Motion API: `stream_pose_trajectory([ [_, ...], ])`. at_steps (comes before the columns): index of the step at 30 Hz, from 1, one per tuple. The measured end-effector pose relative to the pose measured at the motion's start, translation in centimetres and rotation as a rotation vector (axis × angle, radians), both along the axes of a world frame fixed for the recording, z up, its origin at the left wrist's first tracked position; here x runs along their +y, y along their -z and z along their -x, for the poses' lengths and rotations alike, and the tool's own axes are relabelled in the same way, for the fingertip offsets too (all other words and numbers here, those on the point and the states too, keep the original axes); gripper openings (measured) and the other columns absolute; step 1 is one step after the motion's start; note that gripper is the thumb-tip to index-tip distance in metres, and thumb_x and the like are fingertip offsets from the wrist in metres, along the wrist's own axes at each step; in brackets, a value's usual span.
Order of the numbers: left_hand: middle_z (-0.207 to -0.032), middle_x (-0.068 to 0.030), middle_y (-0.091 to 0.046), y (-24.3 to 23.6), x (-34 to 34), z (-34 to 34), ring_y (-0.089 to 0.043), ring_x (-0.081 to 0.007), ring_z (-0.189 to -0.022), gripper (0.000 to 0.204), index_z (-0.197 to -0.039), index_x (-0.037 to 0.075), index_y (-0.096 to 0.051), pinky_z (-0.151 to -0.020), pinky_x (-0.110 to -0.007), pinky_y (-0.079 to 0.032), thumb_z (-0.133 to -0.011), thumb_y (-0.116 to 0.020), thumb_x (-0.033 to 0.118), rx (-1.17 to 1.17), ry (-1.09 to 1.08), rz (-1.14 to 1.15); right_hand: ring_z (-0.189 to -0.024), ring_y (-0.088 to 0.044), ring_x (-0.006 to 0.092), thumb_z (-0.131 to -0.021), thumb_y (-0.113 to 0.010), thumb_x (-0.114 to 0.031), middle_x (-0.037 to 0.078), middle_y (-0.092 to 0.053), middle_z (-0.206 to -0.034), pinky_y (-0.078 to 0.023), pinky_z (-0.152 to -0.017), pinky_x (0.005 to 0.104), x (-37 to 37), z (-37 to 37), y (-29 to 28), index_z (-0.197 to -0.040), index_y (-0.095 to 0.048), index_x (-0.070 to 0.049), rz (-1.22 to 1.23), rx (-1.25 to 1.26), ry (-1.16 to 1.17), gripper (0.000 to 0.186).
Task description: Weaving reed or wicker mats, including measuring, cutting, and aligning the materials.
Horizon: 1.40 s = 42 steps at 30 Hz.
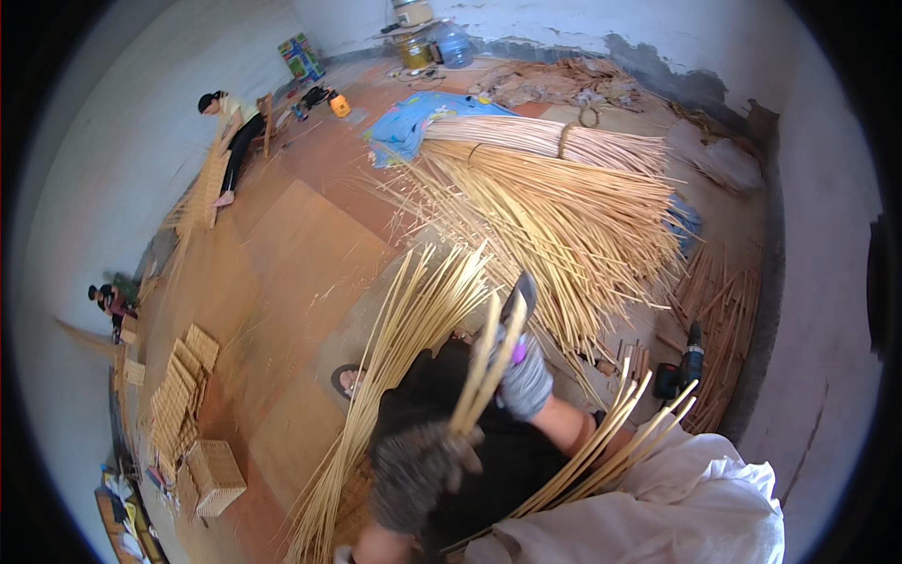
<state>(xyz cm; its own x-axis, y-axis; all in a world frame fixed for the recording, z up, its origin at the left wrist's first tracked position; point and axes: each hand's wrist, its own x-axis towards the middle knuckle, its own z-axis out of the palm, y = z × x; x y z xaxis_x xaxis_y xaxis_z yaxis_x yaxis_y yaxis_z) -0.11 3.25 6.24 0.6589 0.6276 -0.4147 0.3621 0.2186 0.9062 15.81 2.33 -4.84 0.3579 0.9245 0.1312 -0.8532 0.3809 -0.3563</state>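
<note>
My left hand, in a dark grey glove, grips a couple of pale rods that slant upward. My right hand, in a lighter grey glove, holds a cutting tool with a dark blade and a bit of purple, right against the rods' upper part. A sheaf of long pale rods lies across my dark-clad lap on the left, and a few shorter rods rest to the right beside white cloth.
Large rod bundles lie ahead on blue plastic. A cordless drill lies at right among loose sticks. Two people sit along the left wall. Woven pieces and a basket stand at lower left.
</note>
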Motion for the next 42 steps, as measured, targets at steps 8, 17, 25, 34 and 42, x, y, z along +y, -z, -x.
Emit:
stream_pose_trajectory([
  [8, -0.076, -0.0124, -0.054, 1.9, 3.7, -4.0, -0.053, -0.0291, -0.077, 0.040, -0.086, 0.010, -0.055, -0.069, -0.041, -0.042, -0.076, -0.054, 0.049, 0.094, 0.285, -1.077, -0.044, -0.042, 0.0126, -0.085, -0.053, -0.017, 0.001, -0.043, -0.058, -0.035, -0.039, 0.0244, 0.3, -1.8, -1.4, -0.087, -0.045, -0.009, 0.305, -0.273, 0.322, 0.012],
  [17, -0.075, -0.0093, -0.063, 5.9, -4.8, -0.5, -0.059, -0.0150, -0.065, 0.021, -0.091, 0.001, -0.063, -0.061, -0.025, -0.048, -0.082, -0.058, 0.020, -0.179, -0.088, -0.215, -0.048, -0.046, 0.0125, -0.086, -0.049, -0.010, 0.002, -0.044, -0.058, -0.040, -0.043, 0.0255, 0.2, -3.5, -0.7, -0.086, -0.044, -0.007, 0.271, -0.285, 0.426, 0.006],
  [25, -0.066, -0.0023, -0.058, 5.0, -4.5, -0.2, -0.042, -0.0042, -0.052, 0.023, -0.089, -0.001, -0.062, -0.047, -0.018, -0.031, -0.082, -0.058, 0.020, -0.205, -0.397, -0.059, -0.054, -0.049, 0.0084, -0.086, -0.053, -0.016, 0.002, -0.052, -0.065, -0.040, -0.048, 0.0217, -2.4, -0.9, -2.7, -0.091, -0.053, -0.003, 0.359, -0.781, 0.365, 0.015],
  [34, -0.058, -0.0058, -0.054, 3.6, -4.1, -0.8, -0.046, -0.0093, -0.045, 0.034, -0.079, -0.005, -0.061, -0.041, -0.019, -0.035, -0.077, -0.063, 0.029, -0.133, -0.292, 0.096, -0.078, -0.058, 0.0169, -0.079, -0.062, -0.022, 0.008, -0.058, -0.084, -0.048, -0.068, 0.0282, -0.7, -2.7, 0.0, -0.102, -0.051, -0.003, -0.077, -0.539, -0.023, 0.031],
  [42, -0.067, -0.0115, -0.061, 4.5, -4.4, -0.3, -0.056, -0.0123, -0.051, 0.027, -0.083, -0.002, -0.060, -0.039, -0.019, -0.038, -0.081, -0.058, 0.024, -0.132, -0.312, 0.035, -0.057, -0.050, 0.0096, -0.083, -0.058, -0.022, -0.001, -0.052, -0.065, -0.042, -0.051, 0.0214, -1.8, -2.4, -2.2, -0.085, -0.053, -0.004, 0.354, -0.480, 0.136, 0.018],
])
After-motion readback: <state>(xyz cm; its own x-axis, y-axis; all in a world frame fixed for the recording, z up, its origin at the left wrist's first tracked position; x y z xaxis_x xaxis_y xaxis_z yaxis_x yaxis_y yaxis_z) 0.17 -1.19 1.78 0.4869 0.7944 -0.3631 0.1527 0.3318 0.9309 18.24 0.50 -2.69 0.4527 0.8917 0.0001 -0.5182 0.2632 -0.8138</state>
